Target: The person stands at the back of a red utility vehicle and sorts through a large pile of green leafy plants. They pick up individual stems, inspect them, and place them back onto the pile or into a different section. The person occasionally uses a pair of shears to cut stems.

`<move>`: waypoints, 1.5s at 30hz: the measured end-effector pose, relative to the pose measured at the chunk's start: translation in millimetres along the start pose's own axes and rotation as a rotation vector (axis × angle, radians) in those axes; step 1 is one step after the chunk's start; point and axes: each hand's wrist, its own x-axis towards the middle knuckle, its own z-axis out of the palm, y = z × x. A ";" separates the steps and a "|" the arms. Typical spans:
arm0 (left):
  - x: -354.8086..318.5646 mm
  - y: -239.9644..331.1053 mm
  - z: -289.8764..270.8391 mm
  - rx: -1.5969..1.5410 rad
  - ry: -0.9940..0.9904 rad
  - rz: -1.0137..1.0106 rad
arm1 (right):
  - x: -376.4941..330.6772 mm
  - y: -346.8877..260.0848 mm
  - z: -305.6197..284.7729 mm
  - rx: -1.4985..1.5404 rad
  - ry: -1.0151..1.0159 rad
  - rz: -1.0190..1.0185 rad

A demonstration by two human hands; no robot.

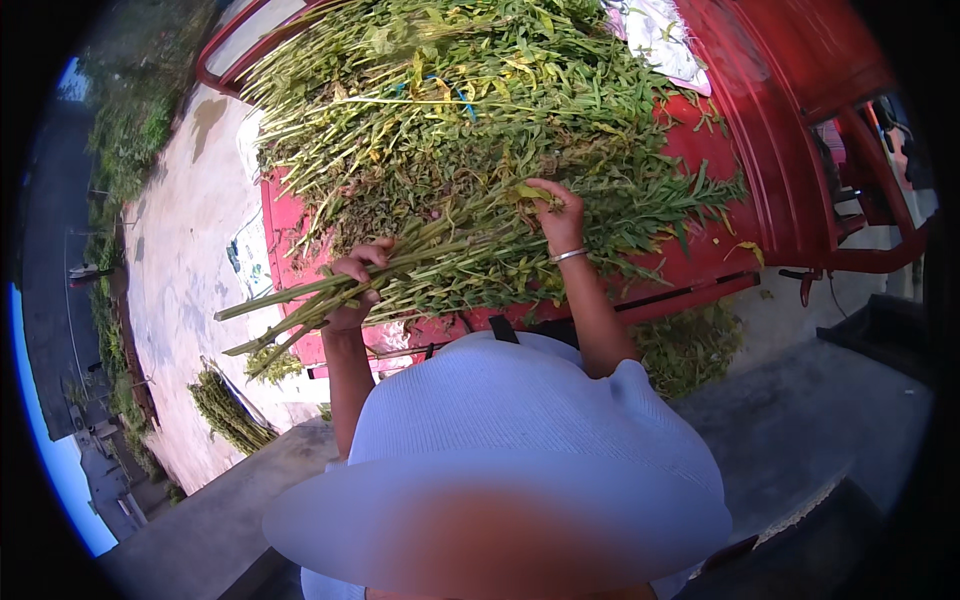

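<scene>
Left hand [355,285] wrapped round a bundle of stalks [430,250] at a red cargo bed [712,240]

Head view: the bundle of stalks slants over the near side of the cargo bed, bare ends jutting past the bed's left edge. Right hand [555,215] has its fingers drawn in at the bundle's upper side, by a yellowish leaf [528,193]; whether it grips that, I cannot tell. Leafy plants [560,90] cover most of the cargo bed, with a white cloth [655,45] at its far right corner. Right of the bed rises a red cab [785,130]; left of it spreads pale concrete [180,270], where another plant bundle [228,410] lies. Loose greenery [690,345] shows below the bed's near edge.

Stalks partly hide the left hand's fingers. Plants beyond the bed's far side run out of view, and the cab is cut off. Nearest the viewer, a blurred patch [500,520] covers part of the white shirt [500,390]. Details inside the cab are hard to make out.
</scene>
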 end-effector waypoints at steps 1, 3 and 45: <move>-2.9 -0.7 -2.9 -0.005 0.000 -0.004 | -0.2 -5.2 -10.1 0.273 -0.030 0.239; -6.5 -2.1 -5.6 -0.010 -0.003 -0.006 | -3.4 -14.8 -17.5 0.739 0.000 0.491; -10.2 -5.1 4.2 0.072 -0.086 0.024 | -14.4 -53.8 -15.9 -0.588 -0.205 -0.264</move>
